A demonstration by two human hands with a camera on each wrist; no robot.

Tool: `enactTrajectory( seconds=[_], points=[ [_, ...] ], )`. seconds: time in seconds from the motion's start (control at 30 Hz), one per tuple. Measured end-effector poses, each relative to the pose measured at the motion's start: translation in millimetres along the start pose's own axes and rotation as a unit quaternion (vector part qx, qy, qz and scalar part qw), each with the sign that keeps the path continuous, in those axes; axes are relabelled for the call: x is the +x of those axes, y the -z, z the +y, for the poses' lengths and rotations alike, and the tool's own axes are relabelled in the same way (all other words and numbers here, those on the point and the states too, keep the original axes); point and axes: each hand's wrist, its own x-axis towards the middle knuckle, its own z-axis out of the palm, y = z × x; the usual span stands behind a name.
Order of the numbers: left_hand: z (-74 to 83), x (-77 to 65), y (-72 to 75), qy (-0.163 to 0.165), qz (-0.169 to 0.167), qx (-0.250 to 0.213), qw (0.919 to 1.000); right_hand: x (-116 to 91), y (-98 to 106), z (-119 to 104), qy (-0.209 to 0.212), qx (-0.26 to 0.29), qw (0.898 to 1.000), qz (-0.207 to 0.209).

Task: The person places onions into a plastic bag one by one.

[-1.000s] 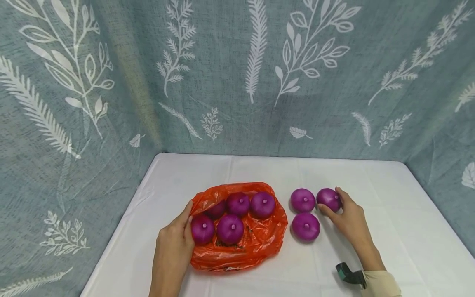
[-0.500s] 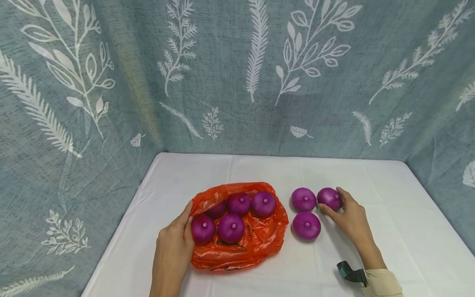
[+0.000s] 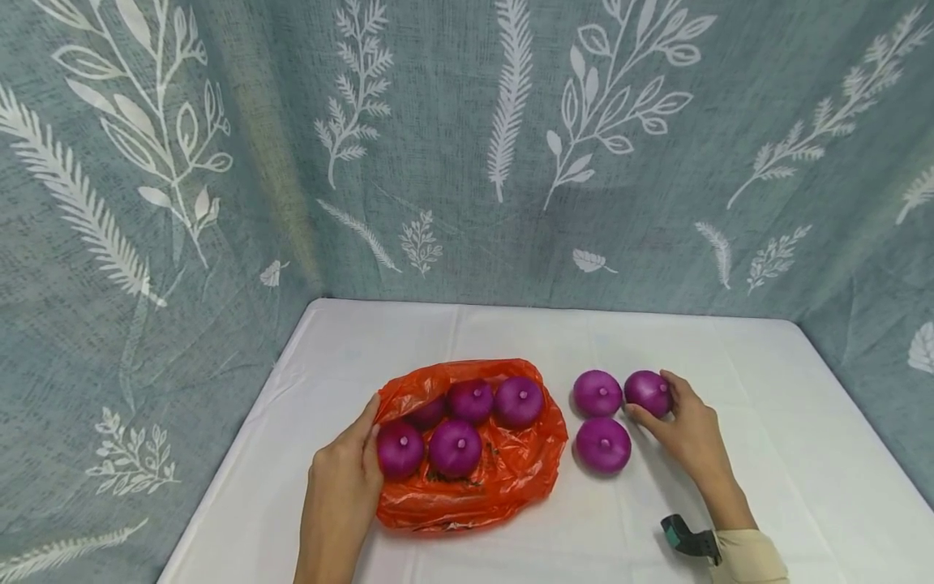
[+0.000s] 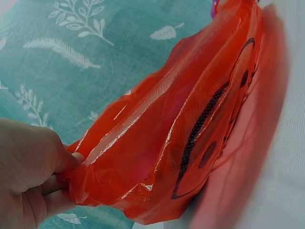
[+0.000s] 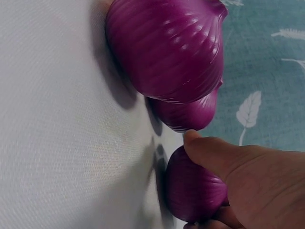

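A crinkled red plastic bag [image 3: 511, 487] lies on the table with its mouth turned up. Several purple onions [image 3: 455, 448] sit inside it, one partly covered by the bag's edge. My left hand [image 3: 339, 478] pinches the bag's left rim; in the left wrist view the plastic [image 4: 143, 148] stretches away from the fingers and thumb. On the right, my right hand [image 3: 689, 434] grips a purple onion [image 3: 645, 392] between thumb and fingers, close over the white cloth. Two more onions stand just left of it, one at the back [image 3: 597, 393] and one nearer [image 3: 602, 446].
A white cloth [image 3: 803, 422] covers the table. Blue-green curtains [image 3: 467, 162] with white leaf prints hang behind it and on both sides. A dark device [image 3: 689, 539] is strapped at the right wrist, by a beige sleeve [image 3: 750, 556].
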Motion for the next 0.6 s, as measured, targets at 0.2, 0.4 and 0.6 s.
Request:
enactTrajectory(
  seconds=[0.2,0.4,0.6],
  points=[
    [0.4,0.6,1.2,0.005,-0.002,-0.002,1.0,-0.2,0.8,0.0,-0.002,0.009,1.0,-0.001],
    [-0.1,1.2,0.7,0.003,-0.002,0.002,1.0,-1.1,1.6,-0.3,0.005,0.014,1.0,0.014],
    [0.3,2.0,0.7,0.006,-0.007,0.004,0.9999,-2.3,8.2,-3.6,0.022,0.015,0.998,0.051]
  ],
)
